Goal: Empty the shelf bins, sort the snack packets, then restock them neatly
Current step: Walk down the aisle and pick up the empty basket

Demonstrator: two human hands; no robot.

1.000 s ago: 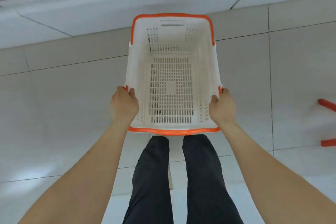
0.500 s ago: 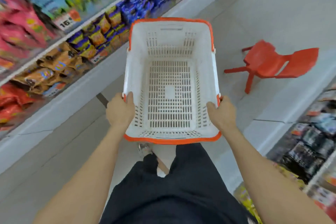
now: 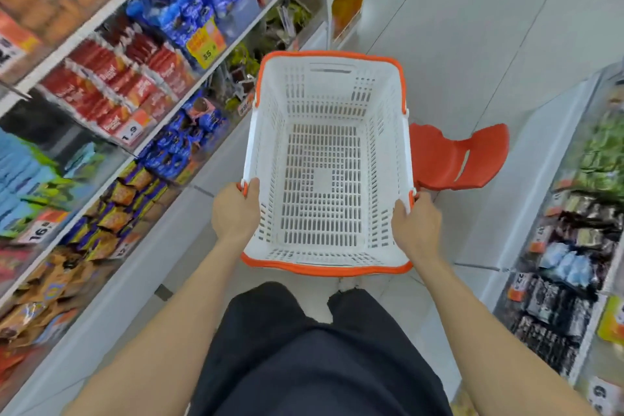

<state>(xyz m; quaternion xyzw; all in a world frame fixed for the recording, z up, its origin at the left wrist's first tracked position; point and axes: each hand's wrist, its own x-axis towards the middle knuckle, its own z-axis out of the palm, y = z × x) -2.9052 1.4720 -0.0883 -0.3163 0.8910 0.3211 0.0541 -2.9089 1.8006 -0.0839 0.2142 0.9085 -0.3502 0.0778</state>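
The basket (image 3: 385, 159) is white with a slotted grid pattern and an orange rim. Right of it stands a red-orange plastic chair (image 3: 456, 159). On the left shelves lie red packets (image 3: 111, 84), blue packets (image 3: 189, 7) and purple-and-orange packets (image 3: 125, 206). The trousers (image 3: 314, 358) are black.

"55" is printed on a yellow-and-pink paper price card (image 3: 205, 44) hung beneath the blue snack packets (image 3: 189, 7). "1.9" is shown on a white-and-orange shelf-edge tag (image 3: 131, 129) below the red flat packets (image 3: 111, 88) — "16" on a second orange-and-white tag (image 3: 41, 230) lower down. Brand lettering cannot be read.
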